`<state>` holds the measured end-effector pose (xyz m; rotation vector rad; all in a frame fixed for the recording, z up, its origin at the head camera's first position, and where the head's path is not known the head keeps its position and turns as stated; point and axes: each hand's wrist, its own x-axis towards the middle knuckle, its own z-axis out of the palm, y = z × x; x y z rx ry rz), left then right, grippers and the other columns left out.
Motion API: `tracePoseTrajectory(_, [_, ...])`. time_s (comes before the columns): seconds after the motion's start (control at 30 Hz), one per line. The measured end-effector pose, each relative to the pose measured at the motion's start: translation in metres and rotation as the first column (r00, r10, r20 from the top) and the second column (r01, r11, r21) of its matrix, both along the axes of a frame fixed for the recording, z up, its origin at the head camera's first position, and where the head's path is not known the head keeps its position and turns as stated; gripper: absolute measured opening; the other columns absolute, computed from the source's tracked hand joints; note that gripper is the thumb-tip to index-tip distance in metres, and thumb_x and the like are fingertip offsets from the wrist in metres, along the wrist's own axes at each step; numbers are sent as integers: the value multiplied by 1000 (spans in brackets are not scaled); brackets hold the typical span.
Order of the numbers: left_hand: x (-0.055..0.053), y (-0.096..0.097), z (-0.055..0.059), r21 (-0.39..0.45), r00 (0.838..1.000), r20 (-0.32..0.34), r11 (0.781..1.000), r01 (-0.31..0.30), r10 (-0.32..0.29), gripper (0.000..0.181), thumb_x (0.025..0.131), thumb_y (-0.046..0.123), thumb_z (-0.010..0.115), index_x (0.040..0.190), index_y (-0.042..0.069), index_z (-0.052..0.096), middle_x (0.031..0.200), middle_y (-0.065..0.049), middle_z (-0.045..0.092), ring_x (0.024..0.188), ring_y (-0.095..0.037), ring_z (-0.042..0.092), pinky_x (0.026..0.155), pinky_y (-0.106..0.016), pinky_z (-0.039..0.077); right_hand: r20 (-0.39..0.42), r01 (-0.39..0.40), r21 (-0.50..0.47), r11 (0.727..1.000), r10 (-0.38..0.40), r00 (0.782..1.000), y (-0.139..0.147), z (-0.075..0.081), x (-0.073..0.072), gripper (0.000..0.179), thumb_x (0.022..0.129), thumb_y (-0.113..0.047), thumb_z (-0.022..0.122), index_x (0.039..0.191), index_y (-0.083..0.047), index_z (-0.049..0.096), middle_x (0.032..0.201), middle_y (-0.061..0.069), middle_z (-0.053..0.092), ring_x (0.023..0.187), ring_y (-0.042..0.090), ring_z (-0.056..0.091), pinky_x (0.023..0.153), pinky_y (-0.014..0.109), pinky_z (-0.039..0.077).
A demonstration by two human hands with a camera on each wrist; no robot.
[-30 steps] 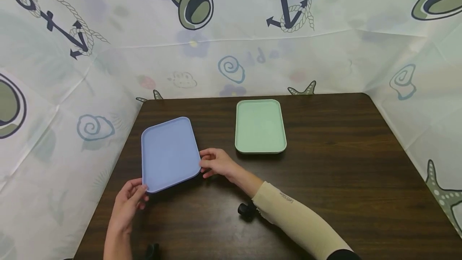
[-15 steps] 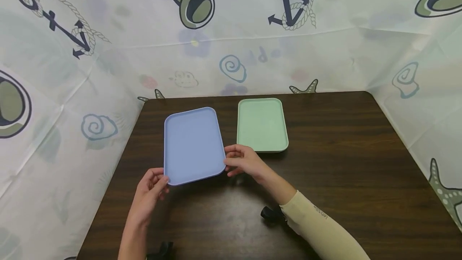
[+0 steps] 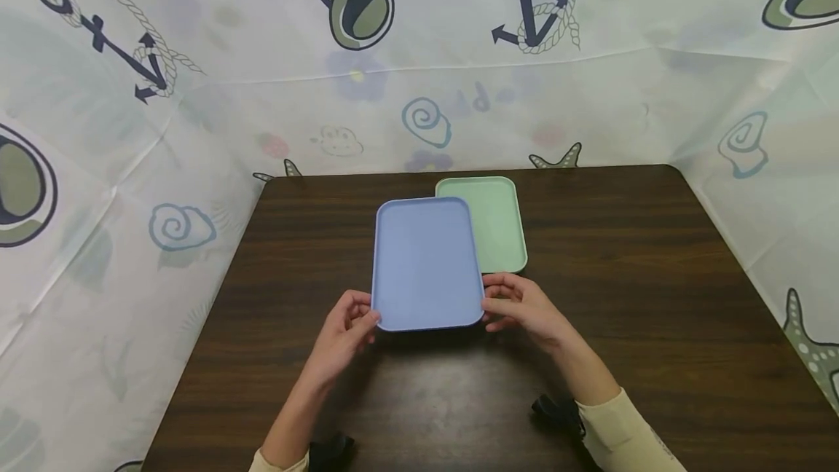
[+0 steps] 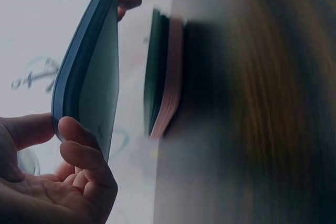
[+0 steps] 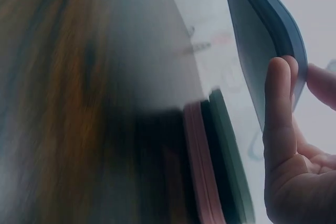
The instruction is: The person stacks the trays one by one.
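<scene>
A blue rectangular tray (image 3: 427,262) hangs in the air above the table, its front edge toward me. My left hand (image 3: 341,332) pinches its near left corner, thumb on the rim and fingers underneath. At the near right corner my right hand (image 3: 526,309) grips it the same way. Behind and to the right lies a green tray (image 3: 501,224), whose left part the blue tray covers in the head view. Both wrist views reveal a pink tray (image 4: 172,69) directly under the green one; from above it is hidden. A gap separates the blue tray from this stack.
The dark wood-grain table (image 3: 629,275) extends to both sides of the trays. A white printed cloth (image 3: 262,115) hangs behind and beside the table. Dark straps with small cameras (image 3: 557,412) sit at the wrists.
Both hands have carried the blue tray to the right, from the table's left side to in front of the stack. It has turned straighter and now overlaps the green tray in view.
</scene>
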<state>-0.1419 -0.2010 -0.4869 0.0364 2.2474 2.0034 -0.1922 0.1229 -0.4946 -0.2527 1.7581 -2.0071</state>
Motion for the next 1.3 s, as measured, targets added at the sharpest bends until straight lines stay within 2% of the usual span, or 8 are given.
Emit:
tracePoseTrajectory(0.23, [-11, 30, -6, -22, 996, 23, 996, 88, -87, 25, 97, 12, 62, 115, -1, 50, 91, -12, 58, 64, -19, 54, 52, -26, 42, -15, 58, 33, 998, -58, 998, 37, -7, 17, 47, 92, -6, 66, 130, 11, 45, 100, 13, 61, 79, 22, 66, 71, 45, 58])
tracePoseTrajectory(0.5, [-14, 50, -17, -23, 989, 33, 990, 142, -141, 25, 97, 9, 61, 115, -3, 49, 88, -9, 58, 62, -17, 54, 50, -25, 41, -5, 101, 57, 993, -101, 995, 58, -12, 30, 49, 93, -5, 65, 132, 13, 42, 98, 12, 60, 79, 21, 67, 71, 43, 58])
tracePoseTrajectory(0.8, [-16, 65, -26, 41, 985, 61, 987, 156, -159, 24, 97, 5, 60, 115, -5, 48, 85, -8, 56, 60, -16, 52, 48, -26, 41, 2, 111, 76, 991, -111, 994, 70, -14, 36, 50, 94, -5, 64, 133, 15, 39, 100, 12, 60, 81, 21, 67, 72, 41, 58])
tracePoseTrajectory(0.9, [-17, 68, -30, 55, 986, 66, 987, 151, -154, 24, 96, 5, 60, 114, -5, 48, 84, -9, 56, 59, -15, 52, 48, -25, 41, 7, 104, 78, 992, -104, 995, 72, -15, 35, 51, 94, -5, 64, 133, 14, 39, 101, 13, 60, 82, 21, 66, 73, 41, 58])
tracePoseTrajectory(0.93, [-16, 69, -27, 57, 985, 71, 987, 150, -154, 24, 96, 4, 60, 114, -5, 48, 85, -14, 56, 60, -16, 51, 48, -25, 41, 10, 102, 80, 992, -103, 995, 73, -16, 35, 51, 94, -5, 64, 134, 14, 38, 101, 13, 60, 82, 21, 66, 73, 41, 58])
tracePoseTrajectory(1.03, [-17, 71, -29, 55, 987, 59, 988, 144, -147, 25, 96, 4, 61, 114, -5, 48, 85, -14, 57, 59, -15, 52, 48, -24, 40, 15, 108, 82, 991, -109, 994, 73, -17, 34, 52, 94, -6, 64, 135, 14, 38, 102, 13, 59, 83, 21, 66, 74, 41, 58])
tracePoseTrajectory(1.3, [-21, 75, -36, 34, 993, 38, 993, 113, -115, 26, 95, 7, 61, 114, -5, 48, 82, -4, 56, 57, -14, 52, 47, -25, 42, 23, 124, 108, 986, -127, 992, 74, -15, 32, 60, 93, -7, 66, 141, 12, 36, 109, 17, 57, 87, 20, 66, 76, 41, 57])
